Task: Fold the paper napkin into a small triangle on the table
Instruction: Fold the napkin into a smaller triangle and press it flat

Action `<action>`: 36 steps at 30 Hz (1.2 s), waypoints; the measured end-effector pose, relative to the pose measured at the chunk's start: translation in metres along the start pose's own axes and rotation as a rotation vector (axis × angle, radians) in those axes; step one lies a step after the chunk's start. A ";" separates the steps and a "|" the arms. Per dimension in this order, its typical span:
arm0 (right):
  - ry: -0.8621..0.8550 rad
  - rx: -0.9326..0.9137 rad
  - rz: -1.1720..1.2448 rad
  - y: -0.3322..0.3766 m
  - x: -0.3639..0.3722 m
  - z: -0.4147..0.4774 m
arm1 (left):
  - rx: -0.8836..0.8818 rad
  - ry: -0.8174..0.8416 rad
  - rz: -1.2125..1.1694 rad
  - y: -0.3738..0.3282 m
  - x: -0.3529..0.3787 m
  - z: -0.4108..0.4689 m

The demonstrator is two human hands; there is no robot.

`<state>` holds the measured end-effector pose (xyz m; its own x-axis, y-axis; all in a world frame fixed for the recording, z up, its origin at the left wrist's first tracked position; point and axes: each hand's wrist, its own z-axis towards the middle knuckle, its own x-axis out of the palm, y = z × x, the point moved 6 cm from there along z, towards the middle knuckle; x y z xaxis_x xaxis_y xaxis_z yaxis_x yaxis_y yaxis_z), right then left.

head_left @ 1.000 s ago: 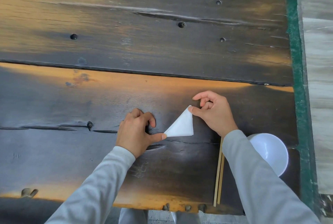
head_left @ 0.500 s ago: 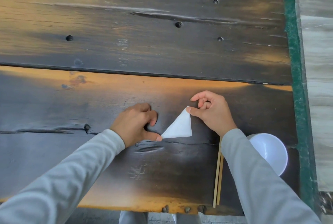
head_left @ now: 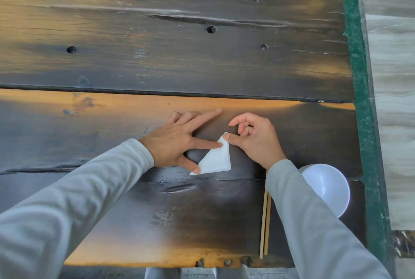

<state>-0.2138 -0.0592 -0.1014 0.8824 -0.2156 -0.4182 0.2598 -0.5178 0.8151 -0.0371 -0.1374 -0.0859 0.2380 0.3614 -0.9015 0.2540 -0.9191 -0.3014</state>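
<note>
Lying flat on the dark wooden table [head_left: 202, 58], the paper napkin [head_left: 215, 160] is already a small white triangle, and both hands meet at it. The left hand [head_left: 177, 139] is spread open with its fingers splayed: its index finger presses down on the napkin's slanted left edge near the top point, its thumb presses the lower left corner, and its remaining fingers reach past the napkin's far side onto bare wood. The right hand [head_left: 256, 139] sits just right of the napkin with its thumb tip pressed on the top point, almost touching the left index fingertip; its other fingers curl loosely above the wood and grasp nothing. The napkin shows a long slanted edge on its left, a nearly upright edge on its right and a short bottom edge that tilts up slightly toward the right. Its surface looks smooth and layered, with the top tip peeking out beyond the thumb. A pair of chopsticks [head_left: 265, 222] lies nearer the person than the napkin, to its right, and a white bowl [head_left: 330, 189] stands further right, well apart from the napkin.
</note>
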 end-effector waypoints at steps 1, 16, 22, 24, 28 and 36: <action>0.001 0.002 0.006 0.000 0.000 0.000 | 0.006 0.007 0.004 0.001 0.001 0.000; 0.013 0.022 -0.033 0.002 -0.002 0.002 | 0.053 0.075 0.069 0.003 0.008 0.010; -0.035 0.035 -0.020 0.002 0.000 -0.001 | 0.031 0.095 0.137 0.003 0.008 0.012; -0.067 0.070 0.014 0.003 0.001 -0.003 | 0.024 0.093 0.188 0.002 0.007 0.012; -0.234 -0.009 -0.087 0.013 0.006 -0.026 | -0.002 0.086 0.275 0.002 0.008 0.009; 0.022 -0.461 -0.603 0.022 0.096 -0.125 | -0.043 0.144 0.238 0.005 0.014 0.010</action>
<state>-0.0747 0.0119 -0.0740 0.5419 0.0144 -0.8403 0.8331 -0.1411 0.5348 -0.0420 -0.1384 -0.1036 0.4255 0.1570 -0.8912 0.2132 -0.9745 -0.0699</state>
